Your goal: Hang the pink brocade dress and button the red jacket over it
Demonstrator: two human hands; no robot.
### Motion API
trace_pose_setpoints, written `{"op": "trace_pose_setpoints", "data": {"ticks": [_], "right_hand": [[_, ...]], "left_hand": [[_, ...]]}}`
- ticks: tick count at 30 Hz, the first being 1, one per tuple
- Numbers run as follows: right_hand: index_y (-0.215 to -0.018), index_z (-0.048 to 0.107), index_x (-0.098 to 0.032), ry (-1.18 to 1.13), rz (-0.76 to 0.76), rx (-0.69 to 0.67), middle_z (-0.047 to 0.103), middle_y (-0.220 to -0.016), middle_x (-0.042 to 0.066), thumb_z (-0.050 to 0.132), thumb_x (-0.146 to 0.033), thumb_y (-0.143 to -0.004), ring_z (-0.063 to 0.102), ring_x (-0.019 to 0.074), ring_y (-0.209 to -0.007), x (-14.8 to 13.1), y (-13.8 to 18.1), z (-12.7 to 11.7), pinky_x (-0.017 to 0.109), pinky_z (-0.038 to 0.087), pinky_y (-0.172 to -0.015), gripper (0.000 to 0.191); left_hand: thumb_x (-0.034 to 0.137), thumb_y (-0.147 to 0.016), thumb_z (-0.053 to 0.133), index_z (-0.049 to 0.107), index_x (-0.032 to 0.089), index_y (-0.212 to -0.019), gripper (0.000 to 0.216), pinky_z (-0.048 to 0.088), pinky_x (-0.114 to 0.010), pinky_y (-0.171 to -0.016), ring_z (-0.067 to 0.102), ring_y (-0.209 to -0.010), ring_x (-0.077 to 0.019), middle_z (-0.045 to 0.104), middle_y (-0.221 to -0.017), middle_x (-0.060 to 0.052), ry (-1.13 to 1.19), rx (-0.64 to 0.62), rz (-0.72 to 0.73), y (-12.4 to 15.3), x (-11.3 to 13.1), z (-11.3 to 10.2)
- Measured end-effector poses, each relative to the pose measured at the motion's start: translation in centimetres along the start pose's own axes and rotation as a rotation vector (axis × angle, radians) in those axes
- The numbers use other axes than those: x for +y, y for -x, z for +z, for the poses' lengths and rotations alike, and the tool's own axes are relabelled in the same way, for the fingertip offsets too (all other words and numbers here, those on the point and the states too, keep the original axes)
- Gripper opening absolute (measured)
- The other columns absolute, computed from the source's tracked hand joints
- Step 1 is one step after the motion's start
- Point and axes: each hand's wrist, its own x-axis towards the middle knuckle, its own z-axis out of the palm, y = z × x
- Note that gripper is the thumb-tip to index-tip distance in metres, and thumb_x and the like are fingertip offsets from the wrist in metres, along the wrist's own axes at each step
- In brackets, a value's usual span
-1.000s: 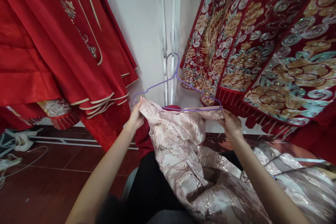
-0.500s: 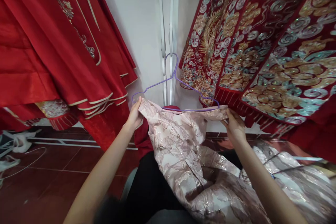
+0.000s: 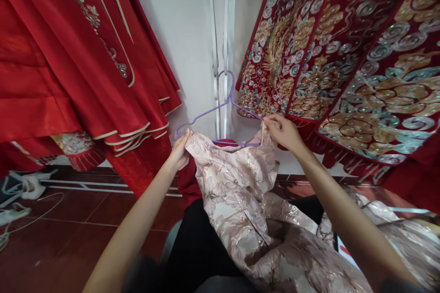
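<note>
A pale pink brocade dress (image 3: 230,183) with a shiny floral pattern hangs between my hands and spreads over my lap. My left hand (image 3: 179,151) pinches its left shoulder edge, close beside the left end of a purple clothes hanger (image 3: 209,111). The hanger's lower bar runs inside the neckline. My right hand (image 3: 283,132) is closed on the dress's right shoulder, lifted against the hanger's right arm; fingertips and fabric cover that end of the hanger. The hanger's hook stands upright in front of white poles.
Red garments with cream piping (image 3: 137,82) hang at left. Heavily embroidered red garments (image 3: 330,64) hang at right. White poles (image 3: 223,23) stand ahead against the wall. White shoes (image 3: 32,187) and a pale cable lie on the dark red tiled floor (image 3: 79,238) at lower left.
My right hand has moved inward and up, bringing the right shoulder of the dress over the hanger's right end. My left hand keeps its pinch, almost unmoved.
</note>
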Motion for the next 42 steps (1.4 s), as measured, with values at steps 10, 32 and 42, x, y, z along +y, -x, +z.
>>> {"op": "trace_pose_setpoints", "data": {"ticks": [10, 32, 42], "right_hand": [[-0.087, 0.066, -0.022, 0.035, 0.000, -0.048, 0.070, -0.078, 0.004, 0.053, -0.050, -0.085, 0.062, 0.0201, -0.069, 1.3, -0.4, -0.7, 0.027, 0.042, -0.062, 0.031], [-0.085, 0.068, -0.022, 0.039, 0.001, -0.048, 0.069, -0.073, 0.003, 0.054, -0.052, -0.083, 0.061, 0.0196, -0.066, 1.5, -0.7, -0.6, 0.028, 0.043, -0.062, 0.033], [-0.085, 0.068, -0.021, 0.026, 0.004, -0.046, 0.070, -0.076, 0.002, 0.055, -0.051, -0.083, 0.062, 0.0193, -0.067, 1.7, -0.7, -0.5, 0.028, 0.044, -0.063, 0.032]], "left_hand": [[0.044, -0.063, 0.076, 0.067, 0.014, -0.083, 0.037, 0.051, -0.030, -0.071, 0.062, -0.073, -0.0171, 0.068, -0.077, -0.005, -0.648, 0.015, 0.042, 0.0, 2.5, -6.3], [0.042, -0.066, 0.074, 0.072, 0.014, -0.084, 0.034, 0.047, -0.028, -0.074, 0.062, -0.077, -0.0191, 0.072, -0.084, -0.008, -0.730, 0.079, 0.292, -2.1, 5.2, -3.6], [0.021, -0.060, 0.075, 0.066, 0.015, -0.059, 0.010, 0.046, -0.028, -0.060, 0.056, -0.055, -0.0154, 0.063, -0.055, -0.003, -0.711, 0.184, -0.035, -0.7, 3.0, -5.1]]}}
